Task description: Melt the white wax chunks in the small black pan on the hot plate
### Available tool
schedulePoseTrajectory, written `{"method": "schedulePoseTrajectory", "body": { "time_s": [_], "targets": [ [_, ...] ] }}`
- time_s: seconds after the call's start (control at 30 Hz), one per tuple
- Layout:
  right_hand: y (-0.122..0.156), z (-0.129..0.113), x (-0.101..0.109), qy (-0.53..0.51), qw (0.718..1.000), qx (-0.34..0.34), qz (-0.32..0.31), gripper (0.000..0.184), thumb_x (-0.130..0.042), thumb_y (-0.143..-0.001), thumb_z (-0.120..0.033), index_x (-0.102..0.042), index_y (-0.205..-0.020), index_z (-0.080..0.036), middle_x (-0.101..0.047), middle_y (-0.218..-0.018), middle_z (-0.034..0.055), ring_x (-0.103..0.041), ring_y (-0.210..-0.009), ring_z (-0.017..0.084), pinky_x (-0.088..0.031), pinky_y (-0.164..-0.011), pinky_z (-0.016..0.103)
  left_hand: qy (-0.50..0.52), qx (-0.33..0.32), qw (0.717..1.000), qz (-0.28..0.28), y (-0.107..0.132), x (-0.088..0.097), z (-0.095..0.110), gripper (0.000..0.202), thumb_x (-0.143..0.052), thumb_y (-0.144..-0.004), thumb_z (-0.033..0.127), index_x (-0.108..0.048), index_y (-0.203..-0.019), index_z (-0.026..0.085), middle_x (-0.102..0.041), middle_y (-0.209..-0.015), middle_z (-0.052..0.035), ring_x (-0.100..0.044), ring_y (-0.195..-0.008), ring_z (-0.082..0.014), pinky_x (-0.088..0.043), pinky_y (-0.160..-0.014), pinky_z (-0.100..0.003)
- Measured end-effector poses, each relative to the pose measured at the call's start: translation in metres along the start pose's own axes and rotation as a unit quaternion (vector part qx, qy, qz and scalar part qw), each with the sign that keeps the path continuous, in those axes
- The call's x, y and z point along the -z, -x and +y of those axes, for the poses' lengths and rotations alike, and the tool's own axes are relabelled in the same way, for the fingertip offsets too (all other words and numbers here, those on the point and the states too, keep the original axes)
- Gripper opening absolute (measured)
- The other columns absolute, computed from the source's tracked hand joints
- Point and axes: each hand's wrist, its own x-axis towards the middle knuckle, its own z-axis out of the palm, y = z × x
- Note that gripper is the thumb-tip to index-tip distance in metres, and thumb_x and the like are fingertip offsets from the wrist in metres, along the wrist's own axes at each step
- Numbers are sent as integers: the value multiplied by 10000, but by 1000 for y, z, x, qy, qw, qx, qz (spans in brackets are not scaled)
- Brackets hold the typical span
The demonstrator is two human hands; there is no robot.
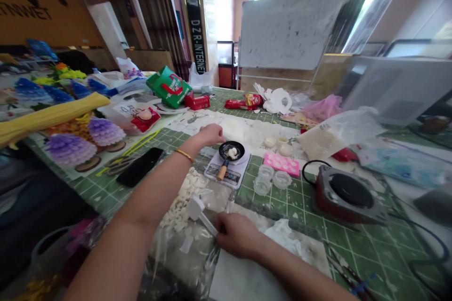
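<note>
My right hand (237, 235) is closed round the handle of a white plastic measuring scoop (196, 208). The scoop's head lies over a heap of white flakes (192, 183) on a clear plastic sheet. My left hand (212, 134), its fingers curled together, is just beyond the left rim of a small black frying pan (226, 150); whatever it may pinch is hidden. White pieces (232, 153) sit in the pan. The pan stands on a white kitchen scale (235, 178), its wooden handle (222, 172) pointing towards me.
Right of the scale are clear round cups (263, 185) and a pink mould (281, 163). Further right stands a small electric hotplate (351, 190) with a cable. A black phone (140, 166) and scissors (120, 164) lie at left, near paper flowers (70, 148). Bags line the back.
</note>
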Motion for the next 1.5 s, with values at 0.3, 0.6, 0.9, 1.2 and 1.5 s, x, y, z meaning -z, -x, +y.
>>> {"method": "schedulePoseTrajectory", "body": {
  "time_s": [0.3, 0.6, 0.9, 1.2, 1.5],
  "targets": [
    [-3, 3, 3, -32, 999, 7, -16, 185, -456, -666, -226, -572, -806, -191, -609, -780, 3, -479, -647, 96, -270, -521, 207, 35, -35, 992, -119, 46, -19, -80, 286, -601, -549, 223, -675, -824, 195, -670, -775, 4, -557, -674, -132, -377, -561, -179],
    [1, 3, 8, -56, 996, 36, -54, 223, -484, -626, -213, -601, -816, -215, -614, -727, -30, -497, -618, 84, -283, -497, 181, -23, -22, 981, -189, 40, -46, -76, 240, -659, -583, 227, -654, -820, 189, -663, -807, -15, -580, -759, -173, -422, -678, -253],
    [3, 0, 10, -40, 997, 36, -63, 231, -480, -638, -201, -622, -820, -206, -628, -732, -9, -513, -621, 100, -287, -502, 191, -112, 44, 967, -223, 36, -62, -71, 289, -474, -828, 309, -510, -1065, 147, -542, -1059, -63, -539, -916, -167, -463, -772, -374],
    [10, -13, 12, -8, 999, 33, -37, 293, -457, -675, -254, -607, -927, -244, -656, -817, 4, -570, -699, 137, -351, -574, 213, 11, -70, 990, -125, 45, -7, -49, 279, -587, -626, 315, -631, -866, 180, -642, -760, 0, -567, -679, -148, -393, -576, -219],
    [23, -22, 21, 124, 991, 57, -3, 239, -424, -718, -271, -623, -817, -182, -669, -772, 76, -609, -713, 198, -387, -591, 255, 60, -49, 996, 53, 5, -14, 16, 398, -546, -639, 347, -578, -989, 158, -627, -915, -55, -543, -825, -191, -378, -670, -249]
  ]
}}
